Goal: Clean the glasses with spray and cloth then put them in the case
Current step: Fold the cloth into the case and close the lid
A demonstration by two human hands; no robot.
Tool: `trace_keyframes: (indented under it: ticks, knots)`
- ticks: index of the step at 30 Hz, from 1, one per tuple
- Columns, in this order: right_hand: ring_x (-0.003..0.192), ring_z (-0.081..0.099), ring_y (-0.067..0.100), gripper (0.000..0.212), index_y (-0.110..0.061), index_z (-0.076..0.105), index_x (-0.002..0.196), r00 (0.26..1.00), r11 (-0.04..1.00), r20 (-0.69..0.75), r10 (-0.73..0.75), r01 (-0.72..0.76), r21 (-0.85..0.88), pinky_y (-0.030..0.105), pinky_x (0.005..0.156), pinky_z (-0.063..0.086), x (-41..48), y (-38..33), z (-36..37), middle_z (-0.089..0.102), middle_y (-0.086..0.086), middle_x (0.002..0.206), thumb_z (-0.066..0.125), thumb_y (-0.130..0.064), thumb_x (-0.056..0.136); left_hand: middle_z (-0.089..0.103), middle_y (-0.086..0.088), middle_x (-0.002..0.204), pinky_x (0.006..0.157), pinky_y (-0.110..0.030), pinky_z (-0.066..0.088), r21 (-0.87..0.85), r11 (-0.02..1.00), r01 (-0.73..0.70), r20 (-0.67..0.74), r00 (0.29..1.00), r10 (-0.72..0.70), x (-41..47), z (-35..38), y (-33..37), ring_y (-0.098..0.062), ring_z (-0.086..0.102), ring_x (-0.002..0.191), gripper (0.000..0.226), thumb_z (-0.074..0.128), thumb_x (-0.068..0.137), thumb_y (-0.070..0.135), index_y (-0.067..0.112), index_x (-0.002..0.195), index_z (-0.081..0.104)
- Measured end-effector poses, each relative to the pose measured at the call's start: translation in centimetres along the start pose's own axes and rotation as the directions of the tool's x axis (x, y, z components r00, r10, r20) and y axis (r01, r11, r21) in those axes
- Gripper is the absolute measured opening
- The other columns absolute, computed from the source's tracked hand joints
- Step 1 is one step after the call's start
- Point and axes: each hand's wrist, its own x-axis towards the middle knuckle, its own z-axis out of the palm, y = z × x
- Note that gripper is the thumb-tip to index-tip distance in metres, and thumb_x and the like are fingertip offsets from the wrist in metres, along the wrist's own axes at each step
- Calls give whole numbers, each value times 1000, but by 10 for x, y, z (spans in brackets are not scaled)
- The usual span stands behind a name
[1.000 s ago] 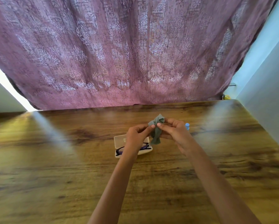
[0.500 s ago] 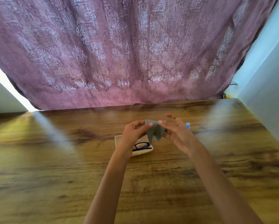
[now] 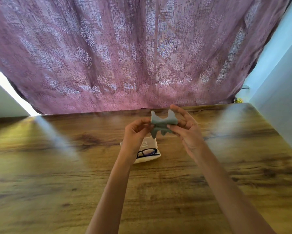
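hands: our left hand (image 3: pixel 135 133) and right hand (image 3: pixel 187 130) each pinch the small grey-green cloth (image 3: pixel 162 123); it's stretched between them | glasses: black-framed glasses (image 3: pixel 147 152) lie in the open white hard case (image 3: pixel 153 141) below | risk: we reckon a loose pinch drops the cloth; lid could snag it

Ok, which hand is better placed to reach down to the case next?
Left, probably: the left hand is over the open case with the glasses in it; the right hand sits off to its right. Both pinch the cloth.
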Motion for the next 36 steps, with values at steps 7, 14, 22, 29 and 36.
trace_keyframes:
  ticks: [7, 14, 22, 29, 36]
  knots:
    - [90, 69, 10, 43, -20, 69, 103, 978, 961, 45, -203, 208, -180, 19, 73, 55, -2, -12, 8, 74, -4, 95, 63, 14, 77, 68, -7, 89, 75, -24, 53, 21, 985, -168, -1, 986, 168, 4, 5, 7, -13, 63, 83, 21, 50, 84, -17, -3, 89, 64]
    - [99, 68, 16, 40, -12, 66, 110, 969, 937, 42, -242, 245, -249, 23, 80, 55, 0, -15, 7, 73, 0, 104, 65, 13, 78, 63, -7, 95, 73, -27, 52, -17, 966, -259, 23, 966, 259, 8, 5, 14, -12, 61, 92, 56, 48, 83, -19, 28, 60, 69]
    - [94, 67, 9, 32, -15, 71, 77, 964, 913, 50, -262, 264, -312, 18, 68, 53, 2, -18, 10, 73, -10, 89, 58, 15, 83, 65, -2, 102, 73, -28, 51, -58, 982, -182, 42, 982, 185, 10, 6, 19, -20, 59, 98, 50, 45, 86, -16, 25, 73, 70]
    - [80, 68, 10, 26, -17, 67, 94, 987, 949, 1, -162, 157, -275, 22, 63, 55, 1, -17, 8, 73, -4, 84, 56, 5, 89, 71, 5, 88, 59, -21, 50, -97, 994, 49, 71, 997, -43, 11, 1, 17, -8, 63, 76, 27, 47, 96, 9, 24, 92, 69]
    - [86, 69, 9, 18, -20, 70, 95, 994, 962, -109, -10, -20, -271, 26, 68, 55, 2, -9, 6, 74, -3, 88, 61, -5, 88, 69, -11, 91, 65, -24, 55, -177, 931, 318, 50, 948, -314, 7, 3, 12, -18, 65, 78, 23, 48, 95, 16, 7, 104, 67]
